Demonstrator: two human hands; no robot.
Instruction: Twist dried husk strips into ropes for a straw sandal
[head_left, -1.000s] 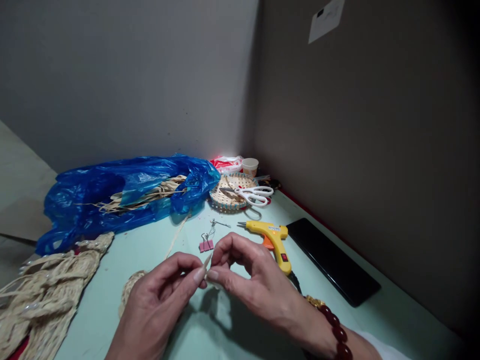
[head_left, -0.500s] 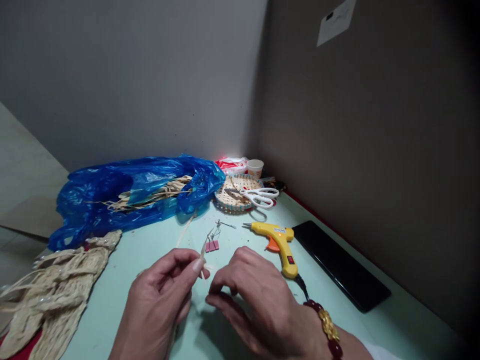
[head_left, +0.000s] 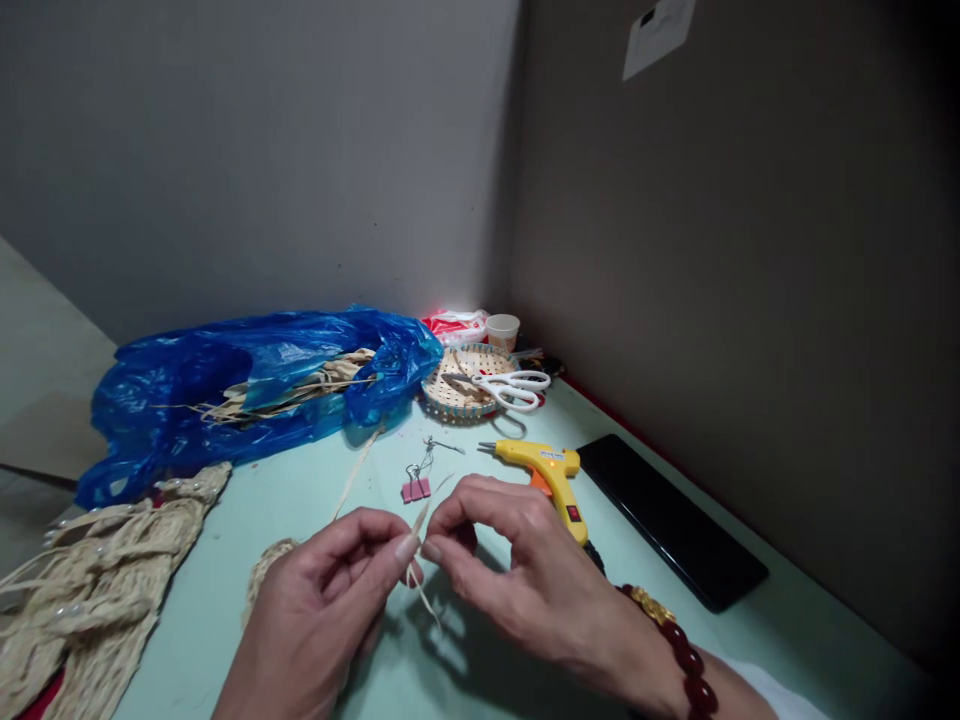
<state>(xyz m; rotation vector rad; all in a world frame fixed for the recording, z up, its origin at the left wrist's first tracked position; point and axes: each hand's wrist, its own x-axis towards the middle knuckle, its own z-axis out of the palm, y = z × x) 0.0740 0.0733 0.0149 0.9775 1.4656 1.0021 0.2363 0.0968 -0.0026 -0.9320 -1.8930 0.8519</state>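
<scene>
Between thumb and index finger, my left hand pinches a thin pale straw strand, whose loose end hangs down over the table. My right hand is closed in a pinch at the same strand, its fingertips almost touching the left ones. A pointed bit of the strand sticks up between the hands. Partly behind my left hand lies a woven straw piece. Just beyond the hands are a pink binder clip and a yellow glue gun.
A blue plastic bag with straw strips lies at the back left. White-handled scissors rest on a round basket near a paper cup. Braided straw pieces are at left, a black phone-like slab at right.
My right hand has moved up and left to the strand, and its fingertips have closed there. The view has shifted slightly, showing more of the woven piece behind my left hand.
</scene>
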